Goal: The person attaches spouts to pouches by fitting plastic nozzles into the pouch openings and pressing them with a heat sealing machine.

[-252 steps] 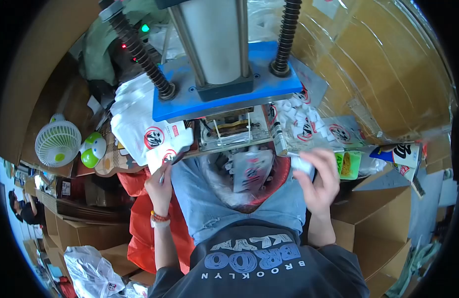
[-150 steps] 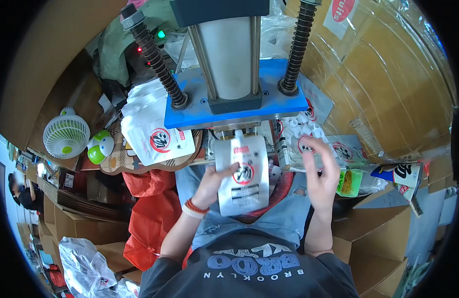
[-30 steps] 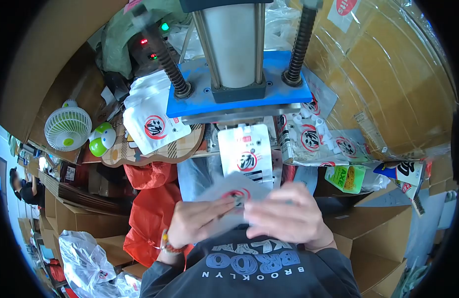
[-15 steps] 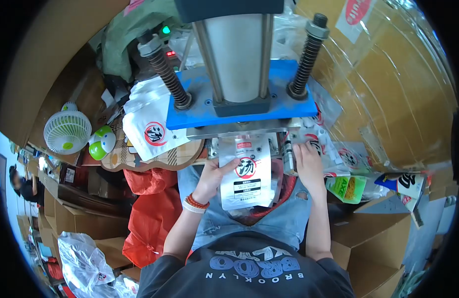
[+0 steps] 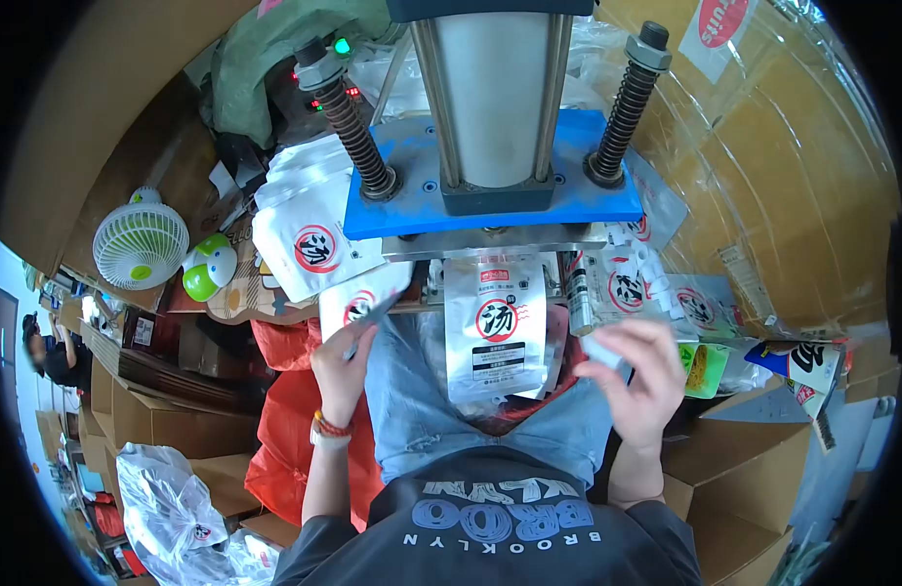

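This is a small packaging workshop: a press with a blue plate [image 5: 500,200], coil springs on its posts and a metal cylinder [image 5: 498,103] stands over the work spot, with a pile of printed pouches [image 5: 309,220] beside it and open cardboard boxes [image 5: 734,469] and plastic bags [image 5: 168,498] crowded around the seated worker [image 5: 490,518].

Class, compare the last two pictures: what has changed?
The left hand has let go of the middle pouch and moved left to the outer pouch by the stack. The right hand has drawn back from beside the press, a blurred white thing at its fingers. The middle pouch and fan stayed put.
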A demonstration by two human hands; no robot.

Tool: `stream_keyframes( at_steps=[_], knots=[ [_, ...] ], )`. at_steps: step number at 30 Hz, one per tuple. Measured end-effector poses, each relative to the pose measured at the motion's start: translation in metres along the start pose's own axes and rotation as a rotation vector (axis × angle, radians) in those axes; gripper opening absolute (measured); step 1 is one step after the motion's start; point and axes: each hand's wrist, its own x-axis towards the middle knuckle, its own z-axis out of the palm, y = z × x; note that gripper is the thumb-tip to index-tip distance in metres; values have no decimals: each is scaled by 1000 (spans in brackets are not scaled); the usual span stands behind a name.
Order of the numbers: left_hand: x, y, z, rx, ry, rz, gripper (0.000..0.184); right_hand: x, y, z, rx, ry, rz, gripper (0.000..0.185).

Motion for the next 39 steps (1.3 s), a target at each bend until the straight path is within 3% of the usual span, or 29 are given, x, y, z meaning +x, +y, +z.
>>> stream_keyframes(
  at_steps=[2,9,11,13,15,17,20,21,22,24,26,27,28,29,31,32,35,36,39],
  knots=[
    [-9,32,-6,20,59,121,10,5,-9,18,-5,29,-210,42],
    [-31,76,-13,78,75,535,25,2,10,75,-125,-143,-404,36],
    [-29,57,-32,232,234,613,24,5,1,62,-158,-98,-443,38],
    [-14,50,-61,407,441,671,15,6,-3,46,-126,36,-365,39],
    [-2,33,-75,523,620,711,18,2,-3,39,-116,66,-325,41],
    [4,10,-66,573,512,705,25,-10,-3,41,-14,10,-248,38],
    [13,-86,23,489,-9,481,22,-26,-5,55,77,-149,-221,35],
    [10,-100,43,502,-8,511,26,-29,-5,56,65,-210,-206,34],
    [12,-91,45,461,56,549,45,-30,-4,56,71,-231,-204,33],
    [12,-69,40,340,37,313,51,-33,0,52,119,-283,-131,32],
    [21,-66,32,350,-38,387,47,-45,15,61,265,-321,-11,34],
    [22,-72,29,336,-51,410,45,-51,19,70,363,-368,174,33],
    [24,-71,24,291,-46,401,33,-60,25,86,390,-377,218,31],
    [23,-72,17,302,-50,399,33,-69,30,101,412,-388,263,30],
    [24,-70,10,148,-134,261,29,-69,18,115,373,-364,112,27],
    [20,-67,8,128,-82,249,17,-67,11,114,352,-323,26,27],
    [-4,-23,-2,50,-1,228,19,-39,-22,70,37,35,-176,36],
    [-13,0,-3,29,32,223,41,-32,-25,53,-32,86,-253,39],
    [-30,42,0,96,16,401,41,-24,-22,37,-170,-48,-302,38]
  ],
)
